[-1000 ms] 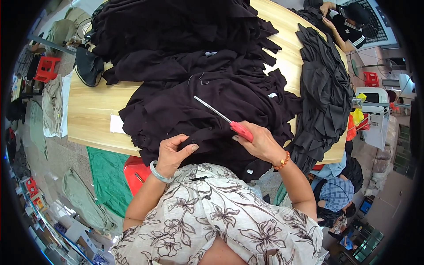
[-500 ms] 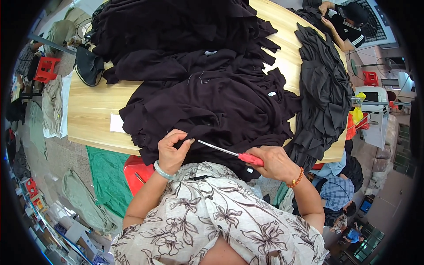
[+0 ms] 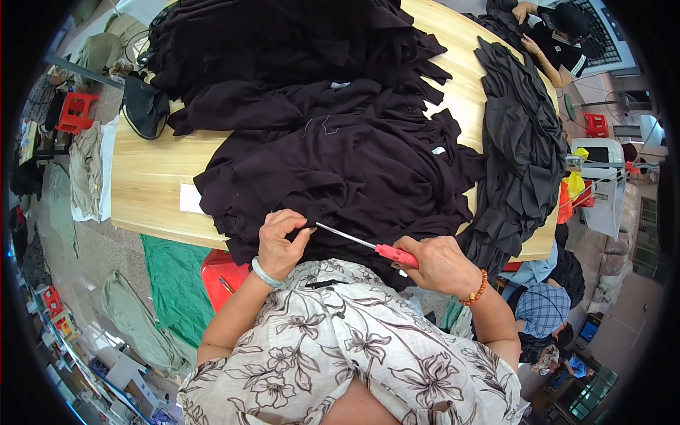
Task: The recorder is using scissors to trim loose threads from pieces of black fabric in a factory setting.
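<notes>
A dark purple-black garment (image 3: 368,166) lies bunched on the table in front of me. My left hand (image 3: 282,244), with a pale bangle at the wrist, pinches an edge of that cloth between thumb and fingers. A small round dark button shows on the cloth just beyond the fingertips. In my right hand (image 3: 443,263), which wears a beaded bracelet, is a screwdriver-like tool (image 3: 348,236) with a red handle and a thin straight metal shaft. The shaft points left, its tip close to the pinched cloth; whether the tip touches it I cannot tell.
More dark garments (image 3: 283,42) are heaped across the far side of the wooden table (image 3: 159,163). A long black pile (image 3: 520,149) runs down the right. At the left edge sits a black cap-like item (image 3: 144,106). A red stool (image 3: 218,273) stands below. Another person (image 3: 563,46) handles dark cloth at far right.
The tool and my right hand have shifted slightly left. My left hand keeps its pinch, and the cloth beside it has shifted, showing the button more plainly. The other person's hand has moved lower.
</notes>
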{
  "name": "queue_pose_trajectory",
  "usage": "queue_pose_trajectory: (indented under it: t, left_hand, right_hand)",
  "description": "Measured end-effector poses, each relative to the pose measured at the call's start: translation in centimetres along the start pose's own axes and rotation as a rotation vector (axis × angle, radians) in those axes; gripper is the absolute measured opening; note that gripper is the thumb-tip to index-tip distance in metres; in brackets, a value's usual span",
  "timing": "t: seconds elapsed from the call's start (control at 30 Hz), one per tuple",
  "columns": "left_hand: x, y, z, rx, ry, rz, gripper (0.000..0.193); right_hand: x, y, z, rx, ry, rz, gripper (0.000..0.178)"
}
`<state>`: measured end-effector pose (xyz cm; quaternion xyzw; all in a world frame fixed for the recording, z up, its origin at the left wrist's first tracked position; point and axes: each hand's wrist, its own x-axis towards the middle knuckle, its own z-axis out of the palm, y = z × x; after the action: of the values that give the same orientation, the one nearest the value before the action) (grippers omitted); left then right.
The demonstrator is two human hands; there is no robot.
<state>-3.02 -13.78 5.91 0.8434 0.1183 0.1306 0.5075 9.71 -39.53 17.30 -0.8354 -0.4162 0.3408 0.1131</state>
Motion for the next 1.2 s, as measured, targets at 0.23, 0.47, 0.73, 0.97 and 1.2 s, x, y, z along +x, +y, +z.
queue_pose_trajectory:
  t: [0.23, 0.47, 0.73, 0.97, 1.2]
  left_hand:
    - [0.6, -0.4, -0.1, -0.021, -0.013, -0.003, 0.013]
    - [2.7, 2.0, -3.1, -0.250, 0.027, 0.029, 0.010]
    - [4.8, 10.9, -10.2, -0.688, 0.466, 0.312, 0.031]
    - [10.1, 6.1, -22.9, -0.503, 0.701, 0.357, 0.021]
    - [25.2, -2.0, -28.4, -0.548, 0.754, 0.294, 0.019]
  right_hand:
    - [-0.2, -0.2, -0.1, -0.004, -0.015, 0.020, 0.027]
    - [0.2, 0.6, 2.2, 0.139, 0.027, -0.071, 0.029]
    - [5.8, 3.3, 10.4, 0.008, 0.384, -0.088, 0.024]
    - [7.2, 7.7, 2.0, -0.338, 0.669, 0.221, 0.030]
    - [12.5, 15.3, -11.6, -0.607, 0.795, 0.177, 0.044]
